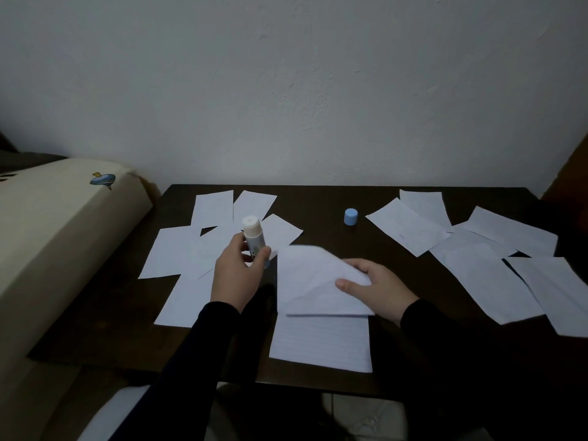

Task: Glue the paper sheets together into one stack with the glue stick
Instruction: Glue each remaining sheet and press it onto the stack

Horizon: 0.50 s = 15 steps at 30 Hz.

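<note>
On the dark table (331, 198) we see two groups of loose sheets, left (178, 249) and right (477, 246); the exact count we cannot tell. Our right hand (375, 284) pinches a sheet (311, 275) over the lined stack (321, 342). Our left hand (235, 272) grips the open glue stick (253, 237). One blue cap (350, 216) stands apart.

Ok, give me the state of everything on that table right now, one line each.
Glue stick: uncapped, upright, gripped by left hand.
Blue cap: off, standing on table.
Top sheet: bent up, pinched by right hand.
Lined sheet: flat underneath.
Loose sheets: scattered both sides.
</note>
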Each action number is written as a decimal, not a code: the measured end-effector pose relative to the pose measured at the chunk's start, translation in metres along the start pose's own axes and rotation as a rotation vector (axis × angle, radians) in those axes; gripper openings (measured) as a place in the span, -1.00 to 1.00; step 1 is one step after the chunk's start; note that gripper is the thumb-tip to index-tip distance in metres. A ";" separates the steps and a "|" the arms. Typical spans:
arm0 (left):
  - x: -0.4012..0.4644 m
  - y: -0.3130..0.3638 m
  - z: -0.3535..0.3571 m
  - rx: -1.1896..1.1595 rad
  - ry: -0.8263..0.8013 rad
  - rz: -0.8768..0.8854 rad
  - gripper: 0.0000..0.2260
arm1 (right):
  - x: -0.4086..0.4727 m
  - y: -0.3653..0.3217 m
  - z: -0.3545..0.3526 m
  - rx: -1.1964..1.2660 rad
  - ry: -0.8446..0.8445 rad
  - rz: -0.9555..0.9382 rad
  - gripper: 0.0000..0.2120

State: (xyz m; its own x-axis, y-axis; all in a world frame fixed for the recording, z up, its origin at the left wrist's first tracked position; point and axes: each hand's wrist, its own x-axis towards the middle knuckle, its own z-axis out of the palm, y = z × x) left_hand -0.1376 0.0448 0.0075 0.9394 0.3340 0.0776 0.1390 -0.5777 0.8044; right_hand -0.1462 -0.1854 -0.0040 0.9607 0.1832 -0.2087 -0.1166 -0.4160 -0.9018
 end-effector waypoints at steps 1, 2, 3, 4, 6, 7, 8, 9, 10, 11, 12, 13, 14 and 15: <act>-0.002 0.000 -0.002 0.008 -0.004 -0.013 -0.57 | -0.002 0.003 0.003 -0.084 -0.010 0.012 -0.62; -0.004 0.001 -0.002 0.017 -0.006 -0.024 -0.56 | -0.004 0.006 0.007 -0.189 -0.012 0.032 -0.58; -0.006 0.001 -0.003 0.026 -0.009 -0.032 -0.55 | -0.005 0.009 0.010 -0.325 -0.008 0.061 -0.51; -0.008 0.001 -0.003 0.033 -0.013 -0.035 -0.55 | -0.006 0.013 0.012 -0.487 0.003 0.093 -0.43; -0.010 0.001 -0.004 0.047 -0.023 -0.038 -0.55 | -0.008 0.016 0.016 -0.776 0.040 0.097 -0.31; -0.011 0.001 -0.004 0.052 -0.026 -0.040 -0.55 | -0.009 0.017 0.017 -0.837 0.046 0.062 -0.30; -0.011 0.001 -0.005 0.054 -0.026 -0.042 -0.55 | -0.010 0.017 0.018 -0.858 0.030 0.015 -0.32; -0.011 0.001 -0.005 0.056 -0.025 -0.044 -0.55 | -0.010 0.017 0.019 -0.881 -0.004 -0.033 -0.37; -0.011 0.001 -0.005 0.057 -0.023 -0.046 -0.55 | -0.010 0.017 0.021 -0.917 -0.045 -0.062 -0.42; -0.012 0.001 -0.005 0.058 -0.023 -0.046 -0.55 | -0.010 0.017 0.023 -0.955 -0.078 -0.066 -0.45; -0.012 0.001 -0.006 0.058 -0.025 -0.046 -0.56 | -0.009 0.017 0.024 -0.983 -0.101 -0.051 -0.47; -0.012 0.002 -0.006 0.059 -0.028 -0.046 -0.56 | -0.008 0.017 0.025 -1.002 -0.112 -0.034 -0.47; -0.012 0.002 -0.006 0.062 -0.031 -0.046 -0.56 | -0.007 0.017 0.026 -1.012 -0.119 -0.020 -0.47; -0.011 0.001 -0.006 0.065 -0.032 -0.045 -0.56 | -0.007 0.017 0.027 -1.014 -0.123 -0.011 -0.47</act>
State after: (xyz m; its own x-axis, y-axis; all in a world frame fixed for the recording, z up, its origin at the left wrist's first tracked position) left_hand -0.1497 0.0449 0.0114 0.9410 0.3376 0.0222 0.2008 -0.6100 0.7665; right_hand -0.1614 -0.1697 -0.0280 0.9210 0.2586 -0.2913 0.2159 -0.9614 -0.1708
